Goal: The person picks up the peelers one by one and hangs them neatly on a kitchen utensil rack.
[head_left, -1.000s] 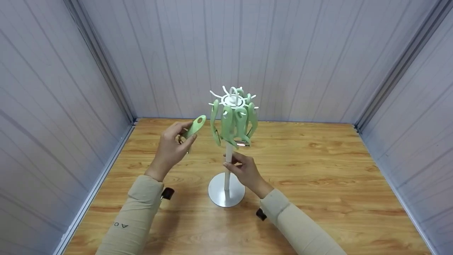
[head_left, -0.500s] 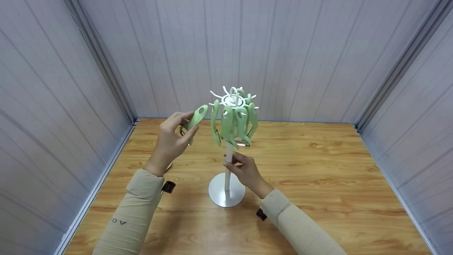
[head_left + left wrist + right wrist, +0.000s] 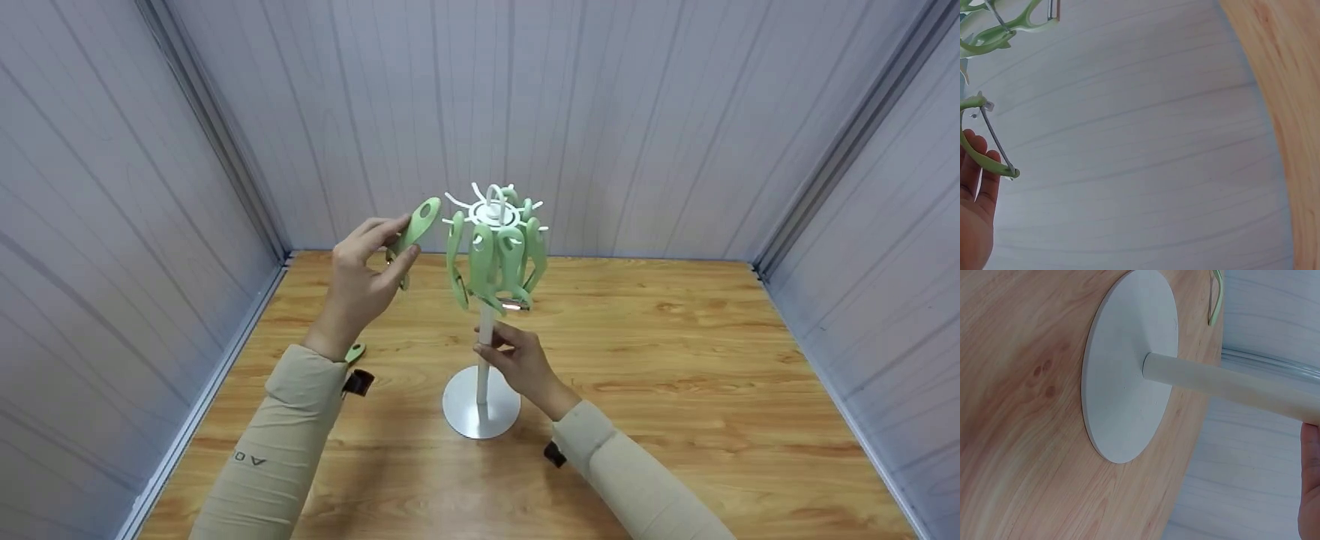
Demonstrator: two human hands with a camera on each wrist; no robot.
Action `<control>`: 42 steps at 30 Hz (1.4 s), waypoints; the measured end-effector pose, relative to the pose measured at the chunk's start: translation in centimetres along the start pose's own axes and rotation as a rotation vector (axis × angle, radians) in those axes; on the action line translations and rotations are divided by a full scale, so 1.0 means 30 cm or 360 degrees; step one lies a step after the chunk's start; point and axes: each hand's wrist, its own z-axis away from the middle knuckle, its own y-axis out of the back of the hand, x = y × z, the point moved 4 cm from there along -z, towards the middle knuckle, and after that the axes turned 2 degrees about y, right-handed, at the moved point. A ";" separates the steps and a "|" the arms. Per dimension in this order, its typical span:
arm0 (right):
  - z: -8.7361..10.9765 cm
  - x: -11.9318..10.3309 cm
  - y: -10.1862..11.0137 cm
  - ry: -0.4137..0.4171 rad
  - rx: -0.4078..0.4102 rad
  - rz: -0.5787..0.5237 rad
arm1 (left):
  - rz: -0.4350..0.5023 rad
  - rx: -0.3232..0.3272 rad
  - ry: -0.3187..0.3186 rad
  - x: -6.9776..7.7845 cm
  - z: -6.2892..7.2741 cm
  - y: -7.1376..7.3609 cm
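My left hand [image 3: 367, 270] pinches a light-green vegetable peeler [image 3: 416, 225] by its handle, with the holed end pointing up towards the stand. The left wrist view shows that peeler's thin metal blade [image 3: 997, 138] between two green arms. A white stand [image 3: 486, 322] with hooks radiating from its top is upright in the middle, just right of the held peeler. Several green peelers [image 3: 481, 259] hang from its hooks by their handle holes; some back-left hooks [image 3: 457, 200] are bare. My right hand [image 3: 521, 364] grips the stand's pole [image 3: 1224, 383] below the hanging peelers.
Another green peeler [image 3: 355, 352] lies on the wooden table [image 3: 675, 390], partly hidden behind the left sleeve. The stand's round base [image 3: 480, 420] rests on the table. Pale panel walls [image 3: 630, 127] enclose the back and both sides.
My left hand has raised the peeler to about the height of the hooks. The peeler on the table has come into view beside the left sleeve. My right hand stays on the pole.
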 end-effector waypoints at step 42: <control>-0.005 0.001 -0.002 -0.0085 0.0013 0.0039 | 0.0535 0.0002 -0.0043 0.072 0.015 -0.104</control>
